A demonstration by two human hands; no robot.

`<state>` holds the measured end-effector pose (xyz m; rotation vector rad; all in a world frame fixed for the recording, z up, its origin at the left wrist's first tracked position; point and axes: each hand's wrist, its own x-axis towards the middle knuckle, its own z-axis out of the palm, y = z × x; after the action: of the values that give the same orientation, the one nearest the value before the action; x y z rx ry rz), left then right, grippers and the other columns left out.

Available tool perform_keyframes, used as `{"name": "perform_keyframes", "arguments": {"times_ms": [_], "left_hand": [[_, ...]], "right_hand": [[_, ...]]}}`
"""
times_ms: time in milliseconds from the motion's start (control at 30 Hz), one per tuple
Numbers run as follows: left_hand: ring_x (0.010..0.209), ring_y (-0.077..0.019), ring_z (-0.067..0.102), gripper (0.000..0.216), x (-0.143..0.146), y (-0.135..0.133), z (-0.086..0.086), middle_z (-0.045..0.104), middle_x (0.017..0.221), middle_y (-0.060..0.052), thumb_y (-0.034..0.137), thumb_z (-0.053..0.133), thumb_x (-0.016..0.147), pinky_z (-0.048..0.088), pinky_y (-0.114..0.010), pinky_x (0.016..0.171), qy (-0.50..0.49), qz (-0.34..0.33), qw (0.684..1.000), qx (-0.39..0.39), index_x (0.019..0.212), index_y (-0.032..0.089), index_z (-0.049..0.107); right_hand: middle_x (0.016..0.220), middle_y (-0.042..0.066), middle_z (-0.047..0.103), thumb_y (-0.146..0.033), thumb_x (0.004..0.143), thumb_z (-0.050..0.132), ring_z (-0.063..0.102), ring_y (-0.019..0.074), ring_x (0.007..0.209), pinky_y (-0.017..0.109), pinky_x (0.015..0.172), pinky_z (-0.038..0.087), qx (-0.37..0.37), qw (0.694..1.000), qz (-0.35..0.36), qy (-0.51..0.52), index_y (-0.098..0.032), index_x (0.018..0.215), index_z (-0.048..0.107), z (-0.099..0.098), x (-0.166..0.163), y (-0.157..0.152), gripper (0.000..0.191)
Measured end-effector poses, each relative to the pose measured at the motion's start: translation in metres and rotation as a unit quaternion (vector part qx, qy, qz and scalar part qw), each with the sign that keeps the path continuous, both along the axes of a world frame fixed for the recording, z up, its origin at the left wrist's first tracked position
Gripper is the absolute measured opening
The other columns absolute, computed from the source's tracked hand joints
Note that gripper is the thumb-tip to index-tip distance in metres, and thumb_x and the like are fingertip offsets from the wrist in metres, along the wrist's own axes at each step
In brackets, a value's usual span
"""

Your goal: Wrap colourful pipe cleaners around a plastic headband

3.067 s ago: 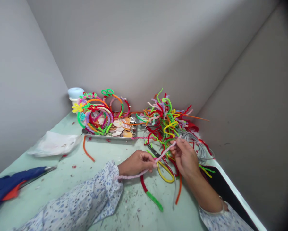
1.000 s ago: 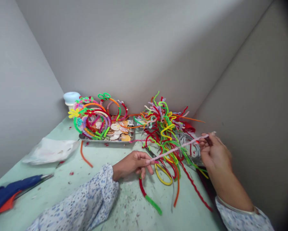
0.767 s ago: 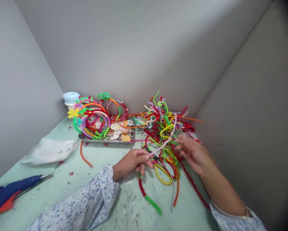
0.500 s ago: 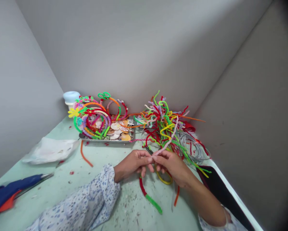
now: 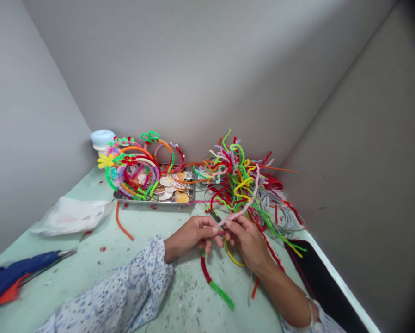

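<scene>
My left hand point(image 5: 192, 235) and my right hand point(image 5: 245, 237) meet over the pale green table point(image 5: 152, 273), fingertips almost touching. Both pinch the near end of a pale pink pipe cleaner point(image 5: 247, 196), which rises up and to the right in front of a tangled pile of coloured pipe cleaners point(image 5: 240, 178). A yellow loop point(image 5: 232, 256) lies under my right hand. A headband wrapped in red and green point(image 5: 216, 286) lies on the table just below my hands.
A metal tray point(image 5: 152, 198) holds decorated headbands point(image 5: 134, 162) and shells. Behind it stands a white jar point(image 5: 102, 138). A clear plastic bag point(image 5: 72, 215), a blue glue gun point(image 5: 13, 277), an orange pipe cleaner point(image 5: 122, 222), grey headbands point(image 5: 280, 210) and a dark phone point(image 5: 314, 277) lie around.
My right hand drew the pink pipe cleaner out to the right, let its far end go, then came back to my left hand and pinched it there.
</scene>
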<state>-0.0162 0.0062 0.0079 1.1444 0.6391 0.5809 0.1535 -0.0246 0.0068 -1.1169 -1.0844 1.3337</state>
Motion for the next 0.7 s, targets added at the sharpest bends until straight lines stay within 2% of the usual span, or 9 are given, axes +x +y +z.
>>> {"name": "perform_keyframes", "arguments": {"times_ms": [133,233,333,433,533,633,700], "left_hand": [[0.039,-0.005,0.051,0.03,0.0,0.0,0.002,0.067,0.071,-0.006,0.041,0.06,0.075,0.021,-0.016,0.037,0.02,-0.004,1.0,0.007,0.076,0.012,0.052],[0.041,-0.0053,0.051,0.029,0.0,-0.001,0.005,0.066,0.07,-0.007,0.04,0.06,0.075,0.022,-0.017,0.039,0.025,-0.024,0.999,0.025,0.076,0.011,0.053],[0.042,-0.0055,0.051,0.027,0.0,-0.002,0.007,0.066,0.069,-0.006,0.039,0.059,0.077,0.023,-0.017,0.04,0.018,-0.028,0.999,0.035,0.077,0.012,0.054],[0.043,-0.0055,0.05,0.027,0.001,-0.002,0.006,0.064,0.068,-0.004,0.039,0.057,0.078,0.026,-0.017,0.041,0.008,0.009,0.999,0.052,0.077,0.012,0.053],[0.048,-0.0063,0.049,0.025,0.004,-0.001,0.002,0.061,0.067,-0.002,0.038,0.057,0.079,0.033,-0.018,0.048,0.019,0.089,0.991,0.1,0.078,0.013,0.053],[0.057,-0.0087,0.049,0.023,0.008,-0.003,-0.002,0.057,0.066,0.0,0.036,0.059,0.076,0.038,-0.02,0.055,0.087,0.154,0.967,0.186,0.08,0.013,0.055],[0.063,-0.0107,0.05,0.022,0.01,-0.005,-0.004,0.057,0.071,-0.001,0.035,0.061,0.075,0.037,-0.021,0.058,0.163,0.155,0.938,0.263,0.08,0.015,0.058]], "right_hand": [[0.06,-0.002,0.059,-0.042,0.075,0.063,0.051,0.0101,0.052,0.021,0.049,0.039,0.006,0.999,0.021,-0.042,-0.019,0.091,0.061,0.002,-0.003,-0.002,0.028],[0.056,-0.002,0.057,-0.043,0.075,0.063,0.049,0.0097,0.049,0.021,0.049,0.038,0.009,0.997,0.036,-0.072,-0.017,0.082,0.063,0.002,-0.004,-0.002,0.027],[0.057,-0.002,0.058,-0.044,0.076,0.062,0.049,0.009,0.049,0.021,0.049,0.037,-0.002,0.998,0.047,-0.042,-0.017,0.077,0.063,-0.002,-0.004,-0.001,0.027],[0.057,-0.002,0.059,-0.043,0.076,0.062,0.049,0.0083,0.048,0.02,0.048,0.037,-0.004,1.0,0.024,0.007,-0.017,0.079,0.062,-0.007,-0.002,0.001,0.025],[0.059,-0.003,0.06,-0.04,0.076,0.064,0.05,0.0077,0.049,0.019,0.048,0.038,0.005,0.998,-0.029,0.06,-0.019,0.082,0.06,-0.008,0.002,0.005,0.022],[0.063,-0.002,0.061,-0.037,0.074,0.066,0.052,0.0076,0.051,0.018,0.047,0.038,0.015,0.993,-0.073,0.096,-0.018,0.081,0.059,-0.006,0.006,0.009,0.021],[0.064,-0.002,0.061,-0.036,0.073,0.068,0.052,0.0076,0.051,0.017,0.046,0.039,0.015,0.991,-0.087,0.103,-0.018,0.08,0.058,-0.005,0.007,0.011,0.022]]}}
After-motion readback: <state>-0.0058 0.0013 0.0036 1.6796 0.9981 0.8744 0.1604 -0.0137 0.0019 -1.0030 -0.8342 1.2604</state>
